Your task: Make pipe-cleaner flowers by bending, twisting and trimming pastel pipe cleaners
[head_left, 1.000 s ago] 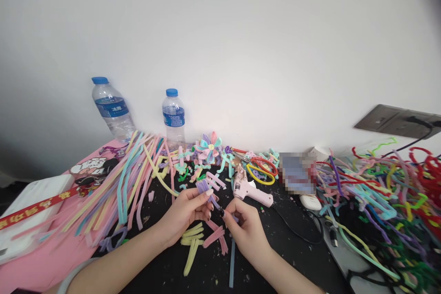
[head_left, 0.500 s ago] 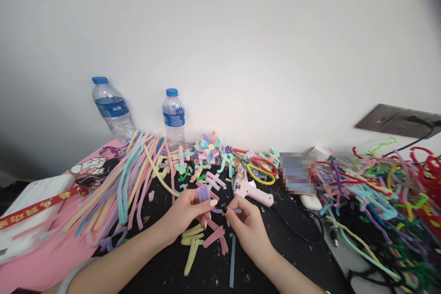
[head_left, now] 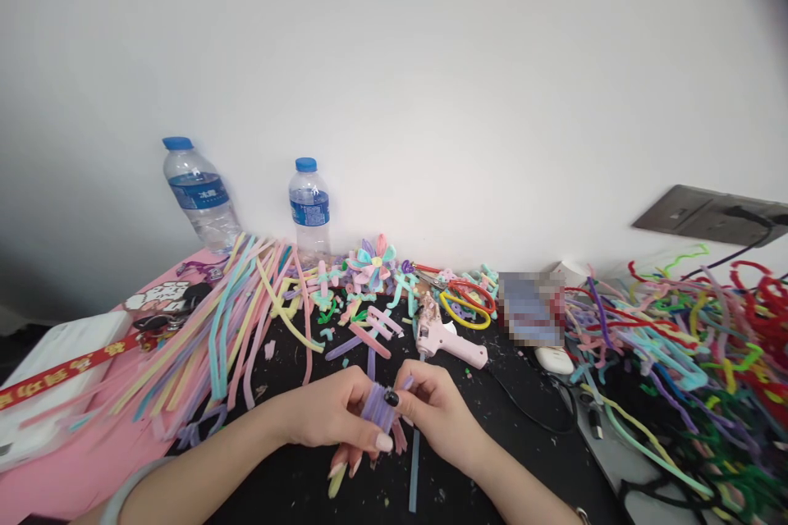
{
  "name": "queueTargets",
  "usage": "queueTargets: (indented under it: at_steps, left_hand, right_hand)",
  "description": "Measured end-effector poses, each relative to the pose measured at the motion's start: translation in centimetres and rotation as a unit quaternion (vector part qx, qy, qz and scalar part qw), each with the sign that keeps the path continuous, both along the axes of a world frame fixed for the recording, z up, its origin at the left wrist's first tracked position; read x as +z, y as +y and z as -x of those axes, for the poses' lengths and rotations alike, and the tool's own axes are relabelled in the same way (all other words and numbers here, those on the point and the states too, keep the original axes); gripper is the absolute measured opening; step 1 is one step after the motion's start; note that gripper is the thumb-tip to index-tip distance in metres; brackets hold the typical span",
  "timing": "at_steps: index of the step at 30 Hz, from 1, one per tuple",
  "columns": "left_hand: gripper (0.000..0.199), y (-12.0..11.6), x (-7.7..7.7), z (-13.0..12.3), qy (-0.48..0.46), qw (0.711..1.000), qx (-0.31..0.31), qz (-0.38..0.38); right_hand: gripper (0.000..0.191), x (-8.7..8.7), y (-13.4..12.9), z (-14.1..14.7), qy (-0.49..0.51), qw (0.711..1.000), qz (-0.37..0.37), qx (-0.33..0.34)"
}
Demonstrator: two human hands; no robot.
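Observation:
A bundle of purple pipe cleaners (head_left: 375, 408) is gripped between the thumb and fingers of my left hand (head_left: 336, 414). My right hand (head_left: 437, 410) pinches a loose purple end at the bundle's right side, its dark thumbnail against the wound part. Beneath my hands, the tip of a yellow pipe cleaner piece (head_left: 336, 482) and part of a pink piece (head_left: 400, 436) show; the rest is covered. A translucent glue stick (head_left: 414, 472) lies just left of my right wrist. Beyond my right hand rests a pink glue gun (head_left: 452, 343).
Long pastel pipe cleaners (head_left: 215, 328) spread across the left side. Red-handled and yellow-handled scissors (head_left: 471, 303) lie behind the glue gun. A pipe-cleaner flower (head_left: 374, 262) and two water bottles (head_left: 309, 209) stand near the wall. Tangled pipe cleaners (head_left: 695, 361) cover the right.
Both hands have come nearer to me with the purple bundle, and my right hand has closed in against it. My left hand now covers most of the yellow and pink pieces.

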State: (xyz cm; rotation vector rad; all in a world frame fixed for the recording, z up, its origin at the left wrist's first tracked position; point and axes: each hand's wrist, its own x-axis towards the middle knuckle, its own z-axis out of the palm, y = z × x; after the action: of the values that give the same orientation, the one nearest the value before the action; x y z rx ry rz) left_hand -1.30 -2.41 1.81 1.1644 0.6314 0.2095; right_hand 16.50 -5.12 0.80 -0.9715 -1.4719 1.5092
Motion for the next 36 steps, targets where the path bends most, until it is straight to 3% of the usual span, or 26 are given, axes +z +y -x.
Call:
queueTargets:
  at_steps: [3, 7, 9, 11, 14, 18, 23, 27, 36]
  left_hand:
    - [0.015, -0.2, 0.3, 0.3, 0.012, 0.999, -0.036, 0.038]
    - [0.018, -0.3, 0.2, 0.4, 0.028, 0.994, -0.083, 0.066]
    - [0.017, -0.3, 0.0, 0.2, 0.016, 0.997, -0.056, 0.058]
    - [0.018, -0.2, -0.3, -0.2, -0.007, 0.999, 0.009, 0.033]
    - [0.021, 0.0, -0.8, -0.9, -0.016, 0.991, 0.131, -0.03]
    - [0.016, 0.0, -1.1, -1.3, 0.021, 0.958, 0.225, -0.177]
    - [0.021, 0.0, -0.9, -0.9, 0.082, 0.887, 0.23, -0.393]
    - [0.019, 0.0, -0.9, -0.5, 0.08, 0.866, 0.253, -0.424]
    - [0.018, 0.1, -1.5, -0.2, 0.094, 0.801, 0.235, -0.542]
  right_hand:
    - [0.034, 0.0, -0.2, 0.0, -0.007, 0.997, 0.035, 0.062]
    - [0.033, 0.1, -0.5, -0.1, -0.038, 0.994, 0.015, 0.105]
    - [0.033, 0.1, -0.4, -0.2, -0.035, 0.995, 0.003, 0.088]
    - [0.034, 0.0, -0.1, -0.4, -0.031, 0.999, -0.018, 0.015]
    - [0.033, -0.5, 0.7, -0.8, -0.035, 0.99, -0.059, -0.124]
    - [0.033, -0.8, 1.1, -1.0, -0.046, 0.982, -0.073, -0.168]
    - [0.032, -0.7, 0.7, -0.5, -0.051, 0.983, -0.075, -0.16]
    - [0.032, -0.8, 0.4, -0.2, -0.054, 0.981, -0.072, -0.17]
    - [0.032, -1.0, 0.1, 0.0, -0.036, 0.983, -0.043, -0.172]
